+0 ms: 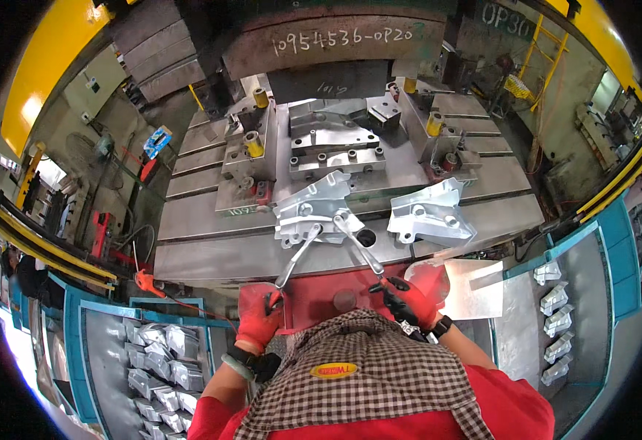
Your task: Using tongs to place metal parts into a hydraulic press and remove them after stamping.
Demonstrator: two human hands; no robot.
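Observation:
My left hand [260,320], in a red glove, is closed round the near end of a slim metal rod tool [297,258]. Another rod tool [362,252] is gripped in my right hand [412,302], gloved in red and black. The far ends of both rods meet a bent silver sheet-metal part [310,213], left of centre at the front of the press bed. A second silver sheet-metal part [433,210] lies to its right, apart from both hands. Whether the first part is lifted or resting, I cannot tell.
Behind the parts stands a steel lower die [335,161], with yellow-topped posts [253,144] beside it; a heavy upper die [335,48] hangs above. Blue-framed bins hold several silver parts [161,359] at lower left and more parts [555,323] at right. A red panel [313,290] is before me.

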